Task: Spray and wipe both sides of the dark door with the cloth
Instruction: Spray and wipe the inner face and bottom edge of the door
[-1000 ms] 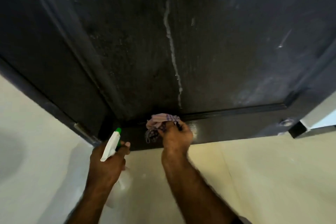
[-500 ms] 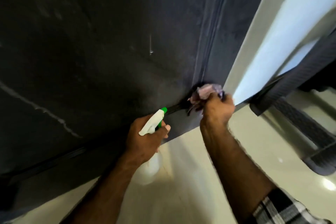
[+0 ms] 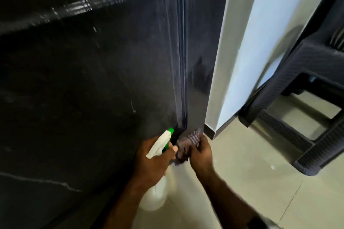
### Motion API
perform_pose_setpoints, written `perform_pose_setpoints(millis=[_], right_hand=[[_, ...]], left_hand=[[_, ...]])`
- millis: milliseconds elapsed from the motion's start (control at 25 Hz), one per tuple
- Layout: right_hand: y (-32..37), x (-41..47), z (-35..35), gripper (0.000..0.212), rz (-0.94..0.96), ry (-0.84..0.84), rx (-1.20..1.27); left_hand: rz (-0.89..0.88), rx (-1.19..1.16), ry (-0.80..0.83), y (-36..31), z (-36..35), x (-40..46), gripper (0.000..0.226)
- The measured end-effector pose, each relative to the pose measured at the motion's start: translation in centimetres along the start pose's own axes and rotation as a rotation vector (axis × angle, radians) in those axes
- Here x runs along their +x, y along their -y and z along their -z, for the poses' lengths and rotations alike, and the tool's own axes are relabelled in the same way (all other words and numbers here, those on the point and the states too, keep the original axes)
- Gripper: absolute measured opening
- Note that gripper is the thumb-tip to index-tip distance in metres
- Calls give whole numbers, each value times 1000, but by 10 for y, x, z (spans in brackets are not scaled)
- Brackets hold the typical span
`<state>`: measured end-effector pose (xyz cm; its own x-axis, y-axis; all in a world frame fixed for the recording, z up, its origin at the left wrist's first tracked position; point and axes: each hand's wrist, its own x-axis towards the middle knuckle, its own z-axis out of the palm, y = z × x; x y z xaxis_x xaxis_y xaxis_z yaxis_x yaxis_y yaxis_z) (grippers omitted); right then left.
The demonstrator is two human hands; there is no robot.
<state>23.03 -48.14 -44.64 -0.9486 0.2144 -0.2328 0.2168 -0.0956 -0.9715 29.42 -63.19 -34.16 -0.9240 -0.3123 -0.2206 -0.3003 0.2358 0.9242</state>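
Door (image 3: 93, 89), dark and panelled, fills the left and centre of the head view; its lower corner next to the white wall (image 3: 247, 52) is the area now being worked

Change since one second ago: the checked cloth (image 3: 188, 140) was then pressed against the bottom rail near the middle of the door. It has since travelled along that rail and now sits at the foot of the vertical stile, where the moulding groove meets the bottom edge. The view has swung with it, so the wall edge and a dark woven-pattern plastic chair (image 3: 307, 89) now show on the right

Meaning for the task: the bottom rail pass on this face appears finished at its end corner. A pale run mark remains low on the panel at lower left, so this face likely needs more wiping. The other face is not visible

Grip state:
- right hand (image 3: 202, 154): fingers curled around the bunched cloth, holding it against the door
- left hand (image 3: 151, 161): clamped on the white spray bottle (image 3: 154, 197), green nozzle (image 3: 170, 132) pointing at the corner

Floor (image 3: 260, 182): pale tile

Writing: no brand, label or text is legible on the bottle or elsewhere
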Motion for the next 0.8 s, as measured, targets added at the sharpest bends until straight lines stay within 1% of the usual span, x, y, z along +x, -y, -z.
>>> perform_pose_setpoints(millis=[40, 80, 160, 200, 280, 320, 400, 480, 520, 600, 640, 720, 800], right_hand=[[9, -19, 5, 27, -80, 45, 49], [23, -37, 9, 25, -172, 71, 153], [77, -67, 24, 20, -334, 59, 316], [108, -76, 30, 16, -372, 63, 370], [153, -80, 37, 8, -354, 42, 425], [172, -80, 37, 9, -350, 35, 430], [196, -82, 37, 19, -396, -3, 397], [219, -91, 36, 25, -434, -27, 416], [228, -94, 37, 32, -438, -42, 412], [246, -94, 36, 44, -416, -41, 385], [258, -96, 36, 45, -395, -33, 377], [275, -101, 37, 37, -375, -54, 392], [285, -100, 43, 31, -356, -55, 416]], left_hand=[[54, 12, -10, -6, 3, -5, 39], [84, -8, -8, -17, 7, -11, 38], [98, -40, 56, -57, 16, -34, 18], [88, -20, 93, -77, 20, -45, 16], [63, 32, 124, -105, 22, -60, 13], [60, 44, 122, -122, 22, -68, 11], [63, 59, 67, -149, 20, -83, 8], [94, 34, 9, -177, 24, -100, 30], [94, 32, -13, -188, 26, -107, 37], [90, 37, -57, -208, 29, -113, 40], [93, 38, -73, -214, 30, -112, 41], [79, 78, -102, -223, 32, -107, 42], [82, 92, -116, -240, 32, -104, 36]])
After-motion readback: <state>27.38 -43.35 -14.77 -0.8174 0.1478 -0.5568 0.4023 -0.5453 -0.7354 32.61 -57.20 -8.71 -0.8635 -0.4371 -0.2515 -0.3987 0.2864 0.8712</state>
